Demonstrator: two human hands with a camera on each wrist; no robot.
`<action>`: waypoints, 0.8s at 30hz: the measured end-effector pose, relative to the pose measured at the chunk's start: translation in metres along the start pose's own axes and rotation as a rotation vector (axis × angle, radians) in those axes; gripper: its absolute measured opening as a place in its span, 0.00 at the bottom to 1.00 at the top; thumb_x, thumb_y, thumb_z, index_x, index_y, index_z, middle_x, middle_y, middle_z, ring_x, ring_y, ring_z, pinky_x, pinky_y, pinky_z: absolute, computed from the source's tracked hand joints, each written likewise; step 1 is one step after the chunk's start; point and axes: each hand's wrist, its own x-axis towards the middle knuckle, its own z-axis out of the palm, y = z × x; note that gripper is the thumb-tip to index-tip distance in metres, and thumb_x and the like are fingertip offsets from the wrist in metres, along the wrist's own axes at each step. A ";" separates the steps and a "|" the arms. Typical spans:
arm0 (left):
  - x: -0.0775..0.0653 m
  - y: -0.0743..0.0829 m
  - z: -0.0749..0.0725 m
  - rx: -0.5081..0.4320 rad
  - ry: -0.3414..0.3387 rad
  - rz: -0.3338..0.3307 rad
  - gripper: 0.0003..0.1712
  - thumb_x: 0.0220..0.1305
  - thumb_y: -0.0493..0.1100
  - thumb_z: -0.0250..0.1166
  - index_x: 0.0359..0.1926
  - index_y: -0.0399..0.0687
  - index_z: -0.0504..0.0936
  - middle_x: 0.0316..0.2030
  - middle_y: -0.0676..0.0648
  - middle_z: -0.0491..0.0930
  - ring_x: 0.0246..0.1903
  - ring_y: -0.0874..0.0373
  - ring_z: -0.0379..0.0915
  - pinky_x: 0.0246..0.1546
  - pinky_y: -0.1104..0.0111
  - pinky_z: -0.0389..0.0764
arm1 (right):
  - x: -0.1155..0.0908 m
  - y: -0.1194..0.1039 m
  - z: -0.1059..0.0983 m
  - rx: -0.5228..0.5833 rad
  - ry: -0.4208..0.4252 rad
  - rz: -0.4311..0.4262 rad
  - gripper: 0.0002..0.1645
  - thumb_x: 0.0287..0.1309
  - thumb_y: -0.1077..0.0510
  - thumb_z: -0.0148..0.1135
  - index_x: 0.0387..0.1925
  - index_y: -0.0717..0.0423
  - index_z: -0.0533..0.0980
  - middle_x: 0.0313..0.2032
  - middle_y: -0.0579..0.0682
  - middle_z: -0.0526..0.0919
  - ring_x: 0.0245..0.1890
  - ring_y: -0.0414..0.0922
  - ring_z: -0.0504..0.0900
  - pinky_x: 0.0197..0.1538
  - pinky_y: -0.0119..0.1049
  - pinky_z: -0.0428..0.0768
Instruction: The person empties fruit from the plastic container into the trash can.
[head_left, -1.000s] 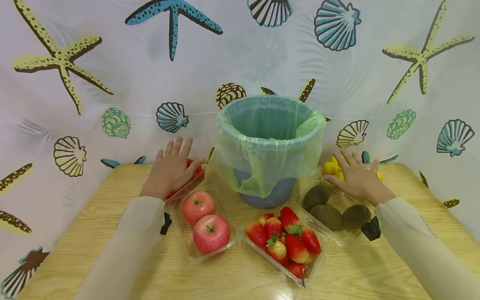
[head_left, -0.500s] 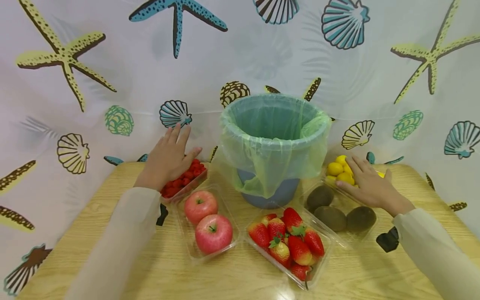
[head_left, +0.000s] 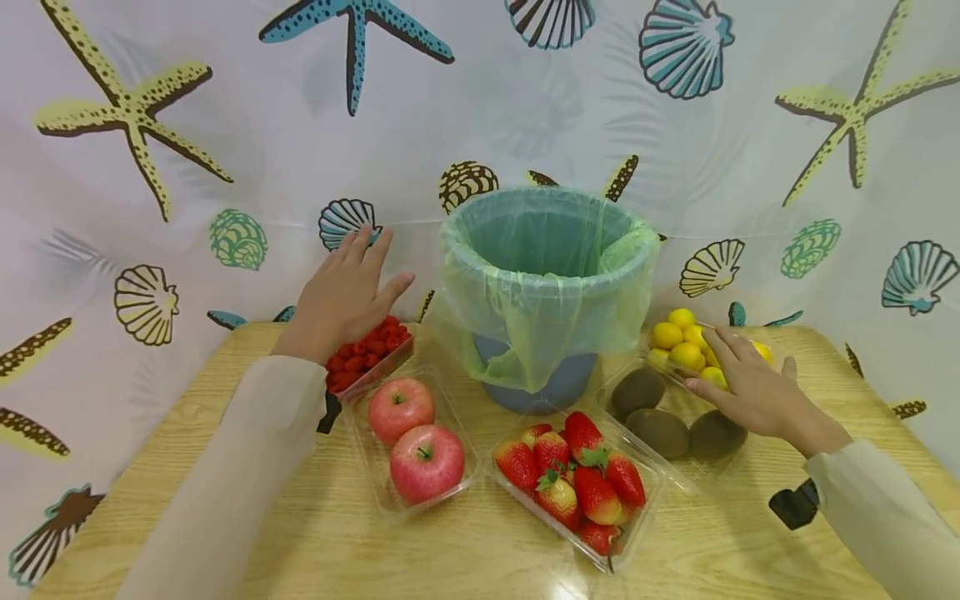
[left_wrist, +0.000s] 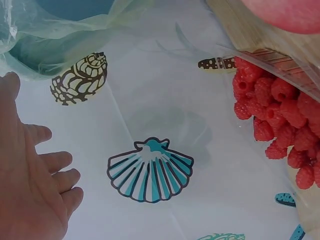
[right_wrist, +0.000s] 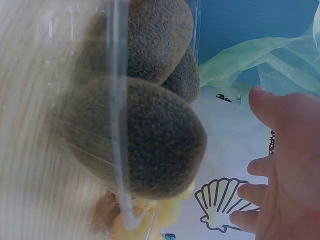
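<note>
My left hand [head_left: 341,292] hovers with its fingers straight over the far left of the table, above a clear box of raspberries [head_left: 367,357]. It holds nothing; in the left wrist view the raspberries [left_wrist: 280,107] lie apart from the fingers. On the far right, my right hand [head_left: 765,396] is held palm down with fingers extended, also holding nothing. Under and beside it are small yellow fruits [head_left: 685,357] in a clear box, partly hidden by the hand, and a clear box with three kiwis [head_left: 658,432]. The right wrist view shows a kiwi [right_wrist: 160,140] close up.
A blue bin [head_left: 536,379] with a pale green bag over its rim stands at the back middle. Two apples [head_left: 427,464] in a clear box are front left of it, strawberries [head_left: 597,492] in another in front. A patterned curtain [head_left: 285,167] hangs behind the wooden table [head_left: 315,533].
My left hand has risen, showing more of the raspberries. My right hand has drawn back and to the right, uncovering more of the yellow fruits. The boxes stay put.
</note>
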 end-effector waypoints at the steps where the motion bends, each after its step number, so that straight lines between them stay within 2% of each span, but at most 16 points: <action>1: 0.001 0.001 -0.001 -0.001 0.000 0.004 0.43 0.72 0.64 0.37 0.75 0.41 0.41 0.74 0.35 0.38 0.74 0.38 0.33 0.72 0.48 0.42 | -0.001 0.000 0.000 0.004 0.001 0.001 0.50 0.66 0.33 0.45 0.75 0.59 0.42 0.72 0.67 0.44 0.69 0.70 0.47 0.53 0.83 0.38; 8: 0.007 0.011 -0.007 0.004 0.000 0.018 0.42 0.73 0.63 0.38 0.75 0.41 0.42 0.74 0.34 0.39 0.73 0.38 0.34 0.72 0.48 0.43 | -0.010 0.002 0.007 0.023 -0.004 0.010 0.49 0.67 0.34 0.45 0.74 0.62 0.44 0.71 0.68 0.46 0.67 0.72 0.49 0.52 0.83 0.40; 17: 0.016 0.023 -0.012 -0.002 -0.002 0.056 0.42 0.73 0.62 0.38 0.76 0.42 0.41 0.74 0.35 0.40 0.74 0.39 0.35 0.72 0.50 0.42 | -0.022 0.006 0.013 0.071 -0.027 0.042 0.51 0.67 0.34 0.44 0.73 0.64 0.43 0.71 0.71 0.45 0.67 0.73 0.48 0.51 0.83 0.39; 24: 0.023 0.034 -0.016 -0.027 -0.020 0.074 0.42 0.73 0.63 0.38 0.76 0.45 0.39 0.75 0.37 0.38 0.74 0.40 0.34 0.72 0.47 0.42 | -0.029 0.013 0.018 0.133 -0.039 0.074 0.51 0.68 0.34 0.42 0.73 0.66 0.40 0.70 0.74 0.42 0.65 0.76 0.51 0.50 0.82 0.44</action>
